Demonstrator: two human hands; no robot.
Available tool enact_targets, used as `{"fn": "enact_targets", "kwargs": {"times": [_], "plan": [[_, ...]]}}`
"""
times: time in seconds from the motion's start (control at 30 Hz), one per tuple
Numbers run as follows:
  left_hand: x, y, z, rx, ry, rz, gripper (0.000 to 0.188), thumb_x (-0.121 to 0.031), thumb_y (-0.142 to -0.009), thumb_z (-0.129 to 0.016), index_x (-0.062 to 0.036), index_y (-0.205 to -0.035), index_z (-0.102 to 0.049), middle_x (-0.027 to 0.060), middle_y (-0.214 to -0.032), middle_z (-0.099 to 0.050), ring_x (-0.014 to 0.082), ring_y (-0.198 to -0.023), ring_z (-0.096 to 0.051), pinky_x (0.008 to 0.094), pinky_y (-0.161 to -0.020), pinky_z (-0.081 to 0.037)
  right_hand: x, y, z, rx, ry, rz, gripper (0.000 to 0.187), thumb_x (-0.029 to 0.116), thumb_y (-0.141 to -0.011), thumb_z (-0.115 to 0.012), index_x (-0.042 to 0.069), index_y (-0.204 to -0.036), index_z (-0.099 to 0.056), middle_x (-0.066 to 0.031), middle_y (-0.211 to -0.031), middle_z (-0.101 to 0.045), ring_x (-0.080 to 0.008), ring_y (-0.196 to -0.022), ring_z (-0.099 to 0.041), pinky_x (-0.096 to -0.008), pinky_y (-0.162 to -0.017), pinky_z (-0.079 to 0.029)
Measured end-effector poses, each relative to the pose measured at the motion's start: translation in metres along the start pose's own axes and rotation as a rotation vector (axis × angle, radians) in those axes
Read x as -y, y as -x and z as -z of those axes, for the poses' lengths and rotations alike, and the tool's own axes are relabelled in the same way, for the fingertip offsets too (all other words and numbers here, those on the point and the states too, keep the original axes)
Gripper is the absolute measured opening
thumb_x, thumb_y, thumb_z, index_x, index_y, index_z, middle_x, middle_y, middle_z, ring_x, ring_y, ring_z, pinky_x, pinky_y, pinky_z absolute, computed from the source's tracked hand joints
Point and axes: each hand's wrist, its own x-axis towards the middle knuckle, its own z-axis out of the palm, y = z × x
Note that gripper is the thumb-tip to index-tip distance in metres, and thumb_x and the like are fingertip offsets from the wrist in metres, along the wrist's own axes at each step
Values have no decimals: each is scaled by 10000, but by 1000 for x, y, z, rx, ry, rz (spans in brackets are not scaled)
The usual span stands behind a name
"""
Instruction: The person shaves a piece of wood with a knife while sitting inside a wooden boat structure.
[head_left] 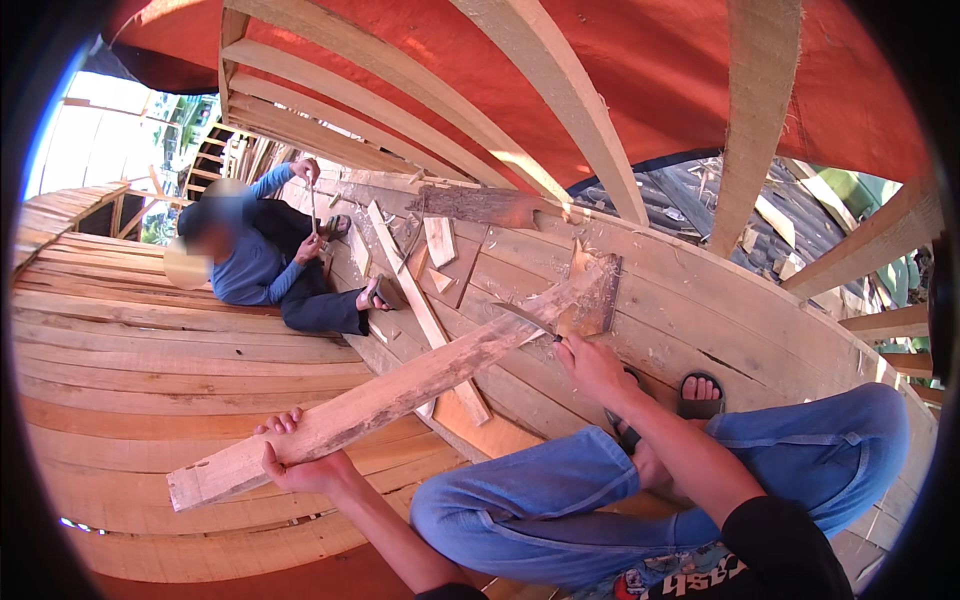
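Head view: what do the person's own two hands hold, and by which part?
The left hand grips the wooden plank near its left end; the right hand holds the knife by its handle.

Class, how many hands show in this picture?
4: left hand on the plank, right hand on the knife, co-worker's upper hand and lower hand, both upper left.

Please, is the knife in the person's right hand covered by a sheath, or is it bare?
Bare: the knife shows its uncovered blade, extending from the right hand along the plank.
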Motion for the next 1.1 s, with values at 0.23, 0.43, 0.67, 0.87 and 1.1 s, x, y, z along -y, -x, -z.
{"fn": "enact_targets", "kwargs": {"times": [0.23,0.43,0.67,0.87,1.1], "plan": [[-5,3,2,44,57,0,214,-163,-798,-507,-55,-967,-433,58,-781,-406,188,-740,-419,338,-716,-400,-3,0,4,23,-32,-57,403,343,-970,-423,-36,-953,-557,-290,-780,-626,-466,-769,-617,-536,-700,-480],[-5,3,4,75,82,11,209,-158,-794,-521,-52,-954,-441,58,-777,-407,189,-740,-428,333,-711,-402,-31,-6,7,-103,-51,-140,393,343,-969,-430,-25,-957,-566,-275,-728,-620,-461,-725,-615,-530,-670,-477],[-5,8,-6,43,51,-5,196,-170,-802,-521,-53,-940,-445,58,-782,-417,188,-732,-431,331,-706,-405,-42,-14,10,-109,-29,-111,393,351,-970,-424,-20,-973,-556,-281,-759,-621,-457,-735,-616,-533,-676,-475],[-11,13,-16,-118,-55,-47,219,-261,-851,-503,-54,-900,-452,53,-758,-426,187,-696,-433,325,-677,-411,-18,0,4,-23,-49,46,388,362,-971,-429,-8,-986,-544,-284,-772,-622,-466,-745,-612,-541,-677,-471],[-8,17,-19,-330,-160,-90,411,-464,-875,-415,-58,-837,-463,56,-695,-451,189,-602,-446,328,-601,-417,-21,-3,4,-47,3,-41,388,362,-971,-434,-11,-980,-538,-270,-777,-630,-466,-729,-609,-540,-662,-471]]}}
